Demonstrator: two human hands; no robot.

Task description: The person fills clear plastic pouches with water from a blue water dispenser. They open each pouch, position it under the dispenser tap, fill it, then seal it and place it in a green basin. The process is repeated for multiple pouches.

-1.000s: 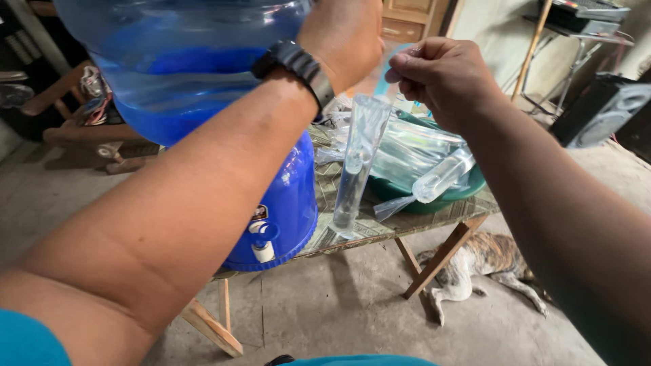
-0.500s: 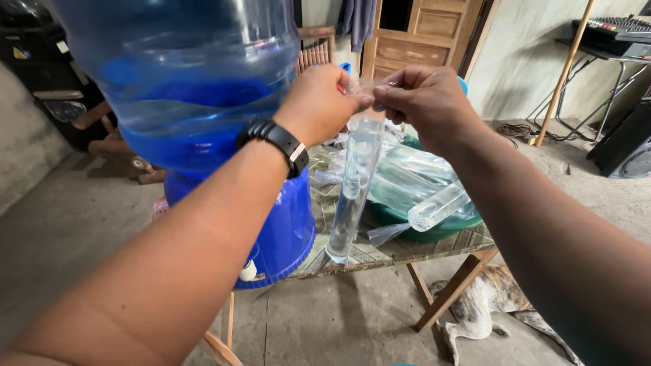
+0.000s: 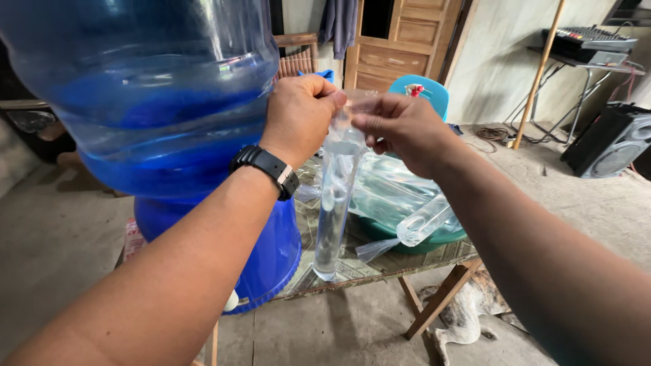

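A long narrow clear plastic bag of water [image 3: 332, 203] hangs upright over the table edge. My left hand [image 3: 298, 115], with a black watch on the wrist, grips the bag's top from the left. My right hand [image 3: 397, 129] pinches the same top from the right. The two hands nearly touch above the bag. A big blue water jug [image 3: 149, 95] stands upside down on a blue dispenser [image 3: 271, 251] just left of my left arm.
A green basin [image 3: 441, 237] on the patterned table [image 3: 380, 261] holds several filled water bags, one bag [image 3: 420, 224] poking over its rim. A brindle dog [image 3: 475, 312] lies under the table. A black speaker [image 3: 607, 142] and a wooden cabinet [image 3: 400, 47] stand behind.
My left hand came down from the bag's raised top and closed on it beside my right hand. Both hands and the bag shifted left and lower in view.
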